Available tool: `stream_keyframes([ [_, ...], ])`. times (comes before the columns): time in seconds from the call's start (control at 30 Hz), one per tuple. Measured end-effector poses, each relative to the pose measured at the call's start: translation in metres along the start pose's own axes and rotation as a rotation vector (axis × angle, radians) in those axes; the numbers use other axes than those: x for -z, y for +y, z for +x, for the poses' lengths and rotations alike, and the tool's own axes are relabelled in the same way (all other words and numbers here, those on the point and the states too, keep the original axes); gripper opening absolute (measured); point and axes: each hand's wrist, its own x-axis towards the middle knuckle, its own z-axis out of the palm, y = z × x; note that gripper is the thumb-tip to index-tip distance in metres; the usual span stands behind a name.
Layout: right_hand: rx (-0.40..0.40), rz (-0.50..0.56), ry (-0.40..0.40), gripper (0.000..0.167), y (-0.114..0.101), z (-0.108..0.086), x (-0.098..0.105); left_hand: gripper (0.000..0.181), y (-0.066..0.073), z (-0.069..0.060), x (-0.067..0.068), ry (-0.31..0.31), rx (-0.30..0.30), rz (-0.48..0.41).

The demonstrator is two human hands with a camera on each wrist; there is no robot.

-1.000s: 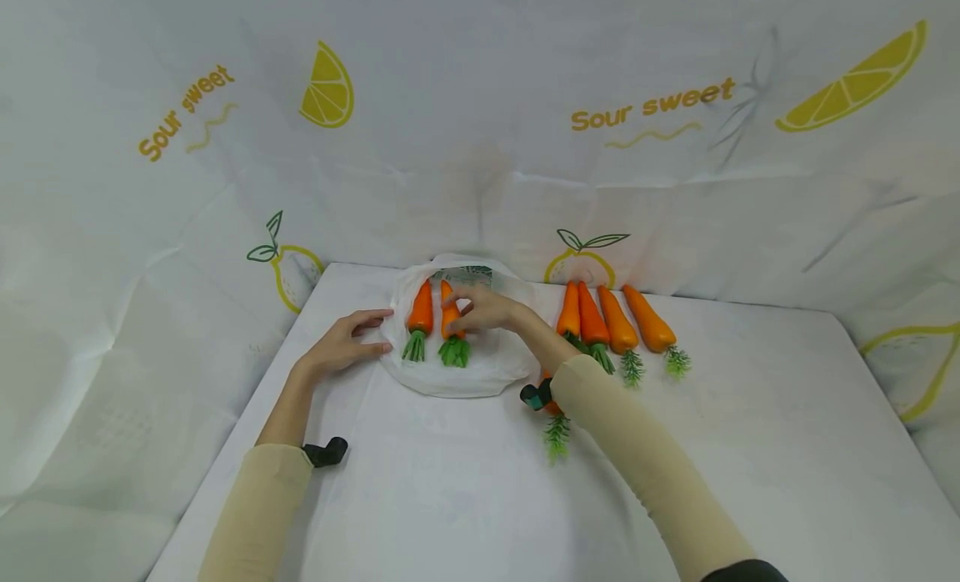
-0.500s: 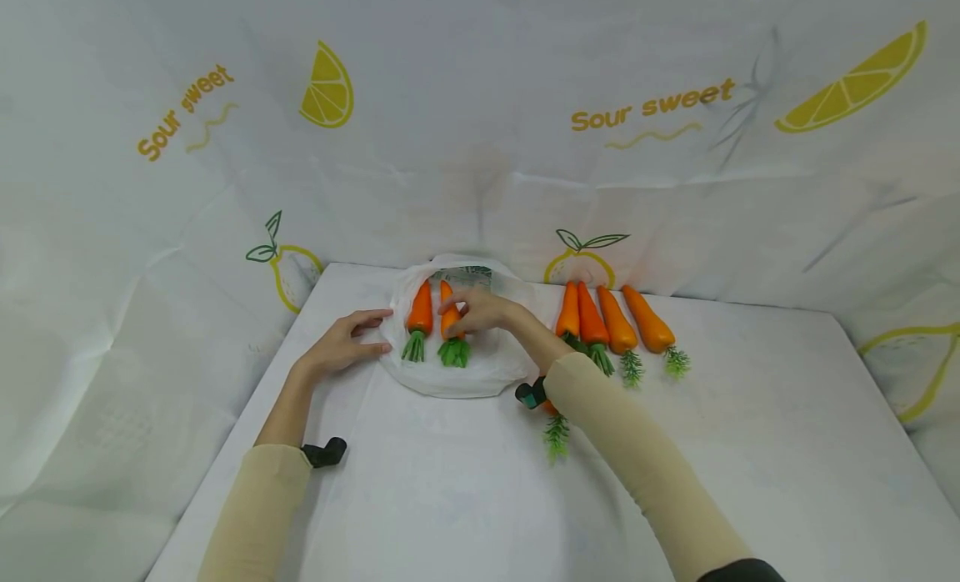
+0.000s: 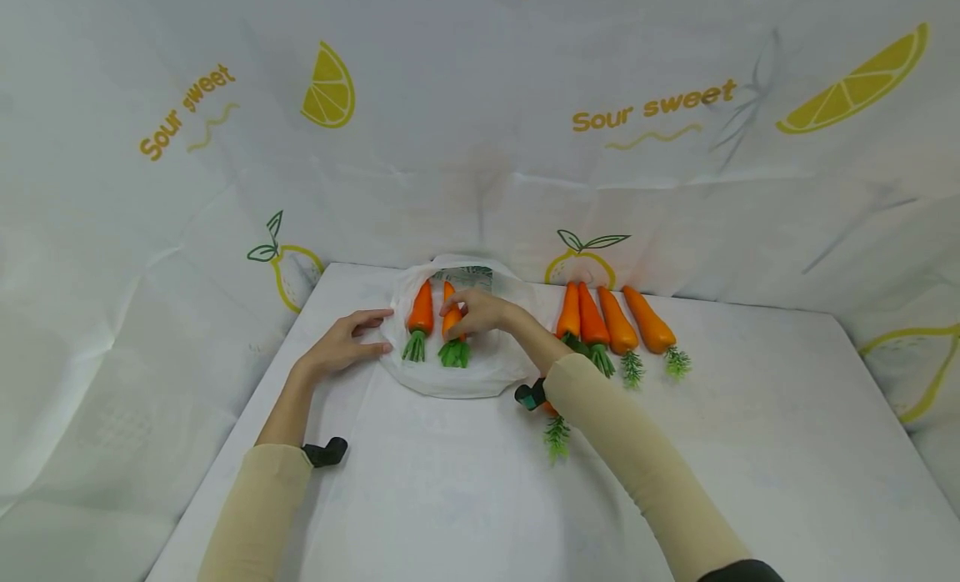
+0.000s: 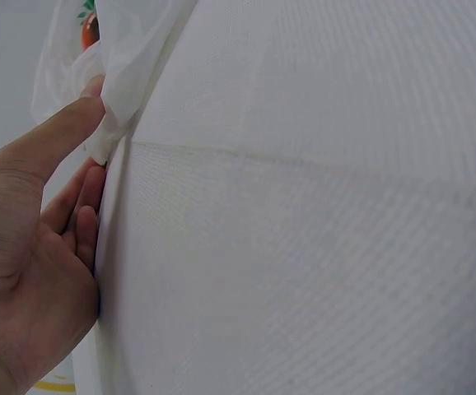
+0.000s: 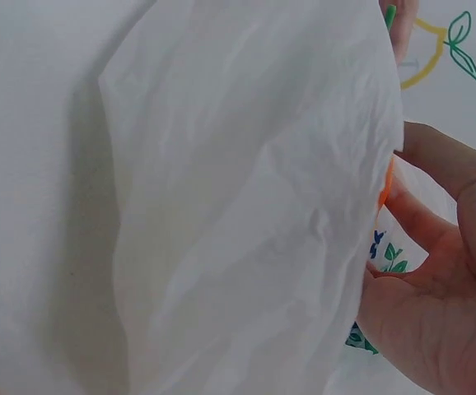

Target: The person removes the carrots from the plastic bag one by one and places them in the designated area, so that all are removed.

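A white plastic bag [image 3: 450,388] lies mouth-up at the back of the table, its rim spread wide. In it are two carrots side by side, a left carrot [image 3: 421,308] with green stems and a right carrot [image 3: 452,319] with leafy tops. My right hand [image 3: 483,312] reaches in over the bag's right side and grips the right carrot between thumb and fingers. In the right wrist view the bag's wall hides most of that carrot. My left hand [image 3: 341,344] rests at the bag's left edge, fairly straight fingers and thumb touching the plastic [image 4: 131,58].
Several more carrots [image 3: 617,322] lie in a row right of the bag along the back edge. Another carrot, its green top [image 3: 557,437] showing, is partly hidden under the right wrist. A white cloth wall [image 3: 480,148] with lemon prints stands behind the table [image 3: 420,499].
My right hand has barely shifted and still grips the right carrot in the bag. The right forearm moved slightly to the left. My left hand has stayed in place.
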Motion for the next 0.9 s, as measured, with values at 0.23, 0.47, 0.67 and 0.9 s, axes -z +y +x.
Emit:
stream_keyframes([
  [0.23,-0.013,0.078,-0.003,0.051,0.001,-0.004,0.004,0.068,0.001,0.001,0.0,0.002,0.001,-0.006],
  [0.47,0.053,0.116,0.013,0.053,-0.004,-0.014,0.012,0.068,0.0,0.001,0.001,0.001,-0.009,-0.018],
  [0.67,0.126,0.14,0.022,0.052,-0.006,-0.021,0.018,0.067,0.001,0.001,0.001,-0.002,-0.01,-0.032],
  [0.9,0.135,0.137,0.027,0.052,-0.011,-0.032,0.026,0.067,0.003,-0.001,0.0,0.0,-0.021,-0.021],
])
